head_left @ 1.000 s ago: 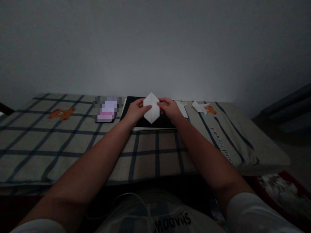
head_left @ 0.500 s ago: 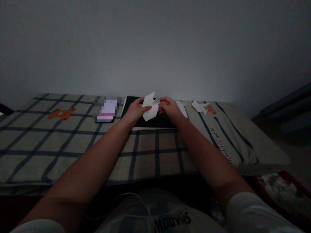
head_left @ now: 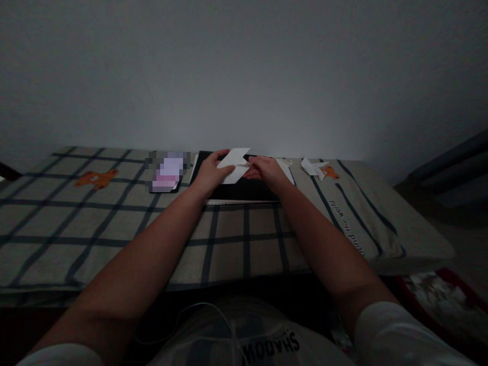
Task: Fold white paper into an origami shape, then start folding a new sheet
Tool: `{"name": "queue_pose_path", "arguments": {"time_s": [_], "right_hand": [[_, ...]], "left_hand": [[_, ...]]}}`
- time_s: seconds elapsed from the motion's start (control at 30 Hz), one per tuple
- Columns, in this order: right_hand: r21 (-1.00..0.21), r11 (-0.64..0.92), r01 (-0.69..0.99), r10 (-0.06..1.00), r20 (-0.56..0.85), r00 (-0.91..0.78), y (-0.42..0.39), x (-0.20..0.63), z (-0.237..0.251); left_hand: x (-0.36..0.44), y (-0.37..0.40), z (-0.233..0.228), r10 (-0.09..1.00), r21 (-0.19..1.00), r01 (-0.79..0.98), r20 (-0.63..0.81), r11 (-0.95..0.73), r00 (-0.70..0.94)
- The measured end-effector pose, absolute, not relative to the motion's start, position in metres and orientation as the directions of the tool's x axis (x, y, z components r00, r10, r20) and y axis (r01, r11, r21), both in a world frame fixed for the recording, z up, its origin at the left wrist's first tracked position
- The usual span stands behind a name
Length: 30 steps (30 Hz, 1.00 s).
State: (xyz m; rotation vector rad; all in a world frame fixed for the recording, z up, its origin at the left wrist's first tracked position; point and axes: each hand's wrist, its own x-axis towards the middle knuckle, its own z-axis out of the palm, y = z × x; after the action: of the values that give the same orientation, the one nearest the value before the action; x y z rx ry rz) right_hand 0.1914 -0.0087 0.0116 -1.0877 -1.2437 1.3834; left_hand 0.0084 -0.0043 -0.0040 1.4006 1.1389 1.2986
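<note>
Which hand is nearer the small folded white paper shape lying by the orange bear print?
Right. The right hand is just left of the small folded white paper shape; the left hand sits farther left.

A folded paper (head_left: 233,165) is held above a notebook (head_left: 244,190) on the surface (head_left: 114,223); a paper figure (head_left: 313,167) is placed to its right.

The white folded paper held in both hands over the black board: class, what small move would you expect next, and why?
Probably lower the white folded paper onto the black board and press the fold flat. The left hand and right hand pinch it from either side, tilted nearly level just above the board, which offers a firm surface on the checked cloth.
</note>
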Motion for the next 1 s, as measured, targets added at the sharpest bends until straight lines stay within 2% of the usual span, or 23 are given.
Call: {"name": "queue_pose_path", "arguments": {"time_s": [0.17,0.27,0.37,0.5,0.57,0.63,0.7,0.87,1.0], "right_hand": [[-0.994,-0.008,-0.107,0.99,0.007,-0.142,-0.005,0.191,0.005],[-0.986,-0.052,-0.158,0.978,-0.018,-0.206,-0.005,0.192,0.002],[-0.982,-0.086,-0.167,0.964,-0.04,-0.264,-0.006,0.192,0.001],[-0.967,-0.091,-0.237,0.979,-0.043,-0.199,-0.006,0.189,-0.001],[-0.947,-0.084,-0.308,0.98,-0.024,-0.196,-0.005,0.188,-0.003],[-0.922,-0.093,-0.376,0.981,-0.021,-0.193,-0.005,0.185,-0.003],[-0.898,-0.121,-0.424,0.982,-0.047,-0.182,-0.007,0.181,-0.003],[-0.849,-0.174,-0.5,0.976,-0.08,-0.203,-0.015,0.171,0.002],[-0.854,-0.172,-0.49,0.979,-0.093,-0.182,-0.017,0.167,0.002]], "left_hand": [[0.007,-0.009,0.004,0.976,0.973,0.093,0.217,-0.214,-0.026],[0.006,-0.01,0.007,0.972,0.971,0.076,0.23,-0.226,-0.047],[0.006,-0.009,0.007,0.968,0.971,0.014,0.239,-0.239,-0.077],[0.009,-0.008,0.008,0.968,0.974,-0.126,0.162,-0.188,-0.191],[0.013,-0.01,0.008,0.987,0.979,-0.186,0.053,-0.081,-0.151],[0.018,-0.013,0.007,0.999,0.977,-0.208,-0.049,0.043,-0.022],[0.022,-0.017,0.005,0.994,0.977,-0.19,-0.08,0.092,0.068],[0.028,-0.021,-0.002,0.998,0.987,-0.161,0.008,-0.018,-0.062],[0.028,-0.018,-0.005,0.987,0.984,-0.144,0.083,-0.103,-0.136]]}}
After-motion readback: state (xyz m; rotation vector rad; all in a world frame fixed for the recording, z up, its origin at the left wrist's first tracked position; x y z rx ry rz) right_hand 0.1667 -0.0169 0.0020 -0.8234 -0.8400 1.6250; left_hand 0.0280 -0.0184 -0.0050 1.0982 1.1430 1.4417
